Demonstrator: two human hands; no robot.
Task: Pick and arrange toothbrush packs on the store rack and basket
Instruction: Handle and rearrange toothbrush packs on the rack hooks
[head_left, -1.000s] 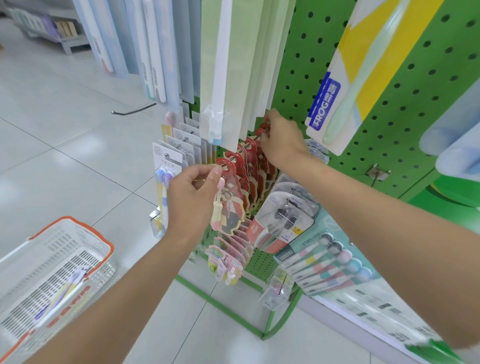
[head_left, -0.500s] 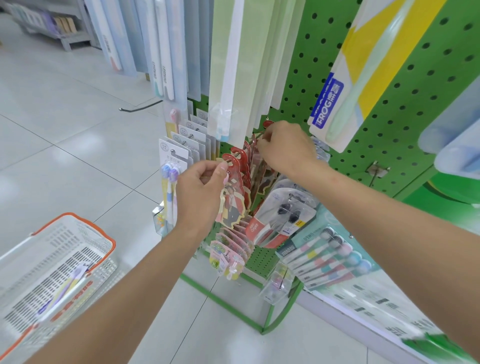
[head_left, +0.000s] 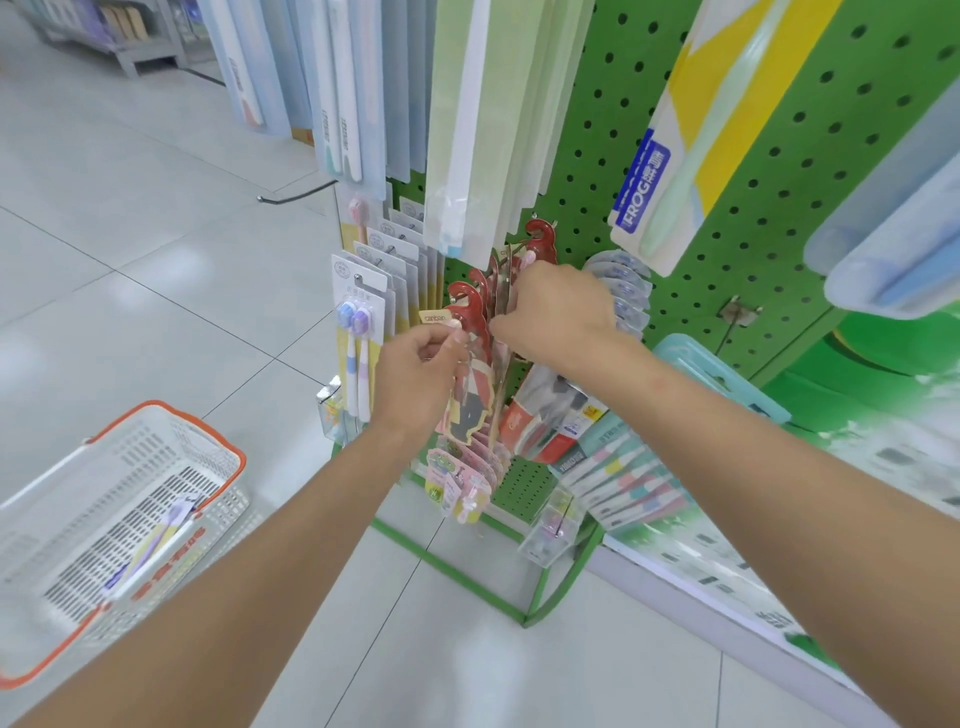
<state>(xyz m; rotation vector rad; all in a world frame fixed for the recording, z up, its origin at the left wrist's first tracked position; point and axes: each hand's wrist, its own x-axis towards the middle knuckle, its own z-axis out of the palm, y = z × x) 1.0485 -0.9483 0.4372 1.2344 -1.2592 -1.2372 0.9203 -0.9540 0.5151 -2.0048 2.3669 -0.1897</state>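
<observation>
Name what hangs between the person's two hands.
Head view: red-topped toothbrush packs hang on a rack hook between the left hand and the right hand; both hands touch them.

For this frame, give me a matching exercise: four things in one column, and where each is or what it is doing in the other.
1. white basket
2. FROG toothbrush pack
3. left hand
4. right hand

A. pinches the front red-topped pack
B. stands on the floor, lower left
C. fingers among the rear red-topped packs
D. hangs on the green pegboard, upper right

Pairs: 1-B, 2-D, 3-A, 4-C
</observation>
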